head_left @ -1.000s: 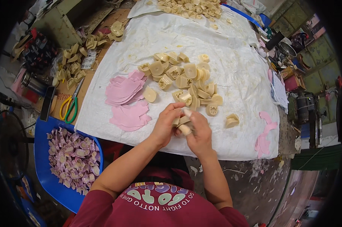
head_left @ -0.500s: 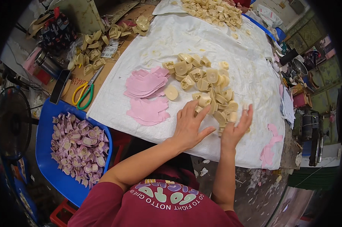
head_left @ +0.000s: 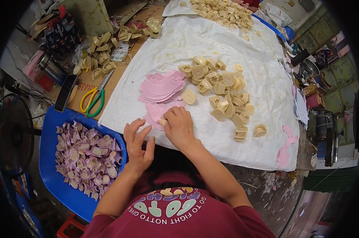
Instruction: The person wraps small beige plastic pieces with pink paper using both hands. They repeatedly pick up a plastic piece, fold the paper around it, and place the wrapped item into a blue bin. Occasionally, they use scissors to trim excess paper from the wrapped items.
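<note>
My right hand (head_left: 180, 126) is over the lower pink cut-out sheets (head_left: 153, 111) at the front of the table, its fingers closed on a small beige plastic piece (head_left: 162, 122). Most of that piece is hidden by the fingers. To its left, my left hand (head_left: 139, 146) is held at the table's front edge, fingers apart and nothing in them. Just beyond my right hand lie a fanned stack of pink cut-outs (head_left: 161, 86) and a flat beige oval piece (head_left: 188, 96). A loose heap of hollow beige plastic pieces (head_left: 223, 89) spreads to the right.
A blue tub (head_left: 48, 158) of pink-wrapped pieces stands at the left below the table. Scissors (head_left: 95, 97) with yellow and green handles and a phone (head_left: 66, 92) lie by the table's left edge. A larger beige heap (head_left: 223, 12) sits at the far end, near another person's sleeve.
Both hands have moved left from the beige heap. My right hand has brought a beige piece to the pink sheets; my left hand has drawn back to the table's edge.
</note>
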### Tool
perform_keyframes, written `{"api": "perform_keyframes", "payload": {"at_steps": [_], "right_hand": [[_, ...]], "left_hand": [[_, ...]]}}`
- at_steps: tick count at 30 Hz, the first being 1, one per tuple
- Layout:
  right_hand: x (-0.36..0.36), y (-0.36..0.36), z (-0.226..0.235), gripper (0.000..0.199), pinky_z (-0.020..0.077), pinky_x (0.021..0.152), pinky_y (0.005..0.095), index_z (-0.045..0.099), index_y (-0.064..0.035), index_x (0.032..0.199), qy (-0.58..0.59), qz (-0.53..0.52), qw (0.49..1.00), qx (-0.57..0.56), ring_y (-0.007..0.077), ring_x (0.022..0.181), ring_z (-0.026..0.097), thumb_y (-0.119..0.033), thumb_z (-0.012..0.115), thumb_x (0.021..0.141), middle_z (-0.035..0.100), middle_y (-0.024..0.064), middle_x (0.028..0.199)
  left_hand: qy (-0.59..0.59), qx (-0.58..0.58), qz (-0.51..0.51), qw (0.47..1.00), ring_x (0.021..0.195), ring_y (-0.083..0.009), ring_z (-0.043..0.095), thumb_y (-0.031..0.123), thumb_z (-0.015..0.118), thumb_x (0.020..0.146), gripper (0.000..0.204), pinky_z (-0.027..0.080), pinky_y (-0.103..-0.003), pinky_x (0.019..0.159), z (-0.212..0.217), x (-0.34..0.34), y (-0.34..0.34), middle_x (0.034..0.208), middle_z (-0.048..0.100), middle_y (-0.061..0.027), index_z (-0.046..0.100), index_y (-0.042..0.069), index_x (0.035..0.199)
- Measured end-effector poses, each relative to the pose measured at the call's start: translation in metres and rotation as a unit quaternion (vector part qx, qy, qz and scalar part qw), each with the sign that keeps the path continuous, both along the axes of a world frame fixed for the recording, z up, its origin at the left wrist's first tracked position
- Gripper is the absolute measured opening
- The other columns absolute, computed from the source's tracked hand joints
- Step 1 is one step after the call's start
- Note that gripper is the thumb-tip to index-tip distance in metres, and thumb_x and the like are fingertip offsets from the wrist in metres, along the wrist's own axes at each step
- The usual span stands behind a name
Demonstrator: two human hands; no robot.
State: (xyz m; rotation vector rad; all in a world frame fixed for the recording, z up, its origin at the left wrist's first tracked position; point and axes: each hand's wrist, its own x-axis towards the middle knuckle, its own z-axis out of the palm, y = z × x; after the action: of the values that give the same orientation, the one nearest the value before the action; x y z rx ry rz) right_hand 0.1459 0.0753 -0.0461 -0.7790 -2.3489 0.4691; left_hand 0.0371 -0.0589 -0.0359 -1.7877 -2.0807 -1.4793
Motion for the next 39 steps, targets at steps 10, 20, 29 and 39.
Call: {"api": "perform_keyframes", "payload": {"at_steps": [10,20,29,39], "right_hand": [[0.053,0.007,0.025,0.022,0.0407,0.076,0.0394,0.062,-0.0045,0.091,0.115,-0.001,0.992,-0.061,0.0285,0.083,0.057,0.000,0.064,0.069,0.064,0.0083,0.089],[0.052,0.028,0.039,0.028,0.0459,0.080,0.0405,0.063,-0.0014,0.100,0.079,0.093,0.992,0.009,0.0296,0.097,0.060,-0.005,0.067,0.073,0.066,0.0124,0.097],[0.027,0.075,0.028,0.038,0.0489,0.082,0.0381,0.058,0.0014,0.113,-0.150,-0.108,0.982,-0.022,0.0348,0.094,0.060,-0.001,0.062,0.075,0.061,0.0198,0.103],[0.010,0.015,0.026,0.026,0.0566,0.074,0.0290,0.056,-0.0011,0.113,0.282,0.041,0.744,-0.605,0.0174,0.093,0.066,0.001,0.058,0.088,0.065,0.0090,0.108]], "left_hand": [[-0.032,-0.051,-0.020,0.998,0.114,-0.0300,0.052,0.015,0.069,0.080,0.031,0.034,-0.047,0.100,-0.003,-0.019,0.013,0.112,0.059,-0.0140,0.064,0.005,0.109],[-0.684,-0.104,-0.077,0.718,0.072,-0.0119,0.063,0.018,0.057,0.095,0.022,0.050,-0.024,0.058,0.020,0.011,0.062,0.088,0.067,-0.0057,0.065,-0.001,0.102],[-0.213,-0.265,0.066,0.938,0.047,-0.0173,0.054,0.024,0.061,0.091,0.035,0.041,-0.034,0.046,0.008,-0.031,0.060,0.054,0.058,-0.0078,0.061,-0.003,0.070],[-0.054,-0.342,0.053,0.937,0.062,-0.0404,0.059,0.032,0.058,0.088,0.040,0.045,-0.048,0.060,0.021,-0.036,0.059,0.066,0.061,-0.0239,0.063,-0.003,0.069]]}}
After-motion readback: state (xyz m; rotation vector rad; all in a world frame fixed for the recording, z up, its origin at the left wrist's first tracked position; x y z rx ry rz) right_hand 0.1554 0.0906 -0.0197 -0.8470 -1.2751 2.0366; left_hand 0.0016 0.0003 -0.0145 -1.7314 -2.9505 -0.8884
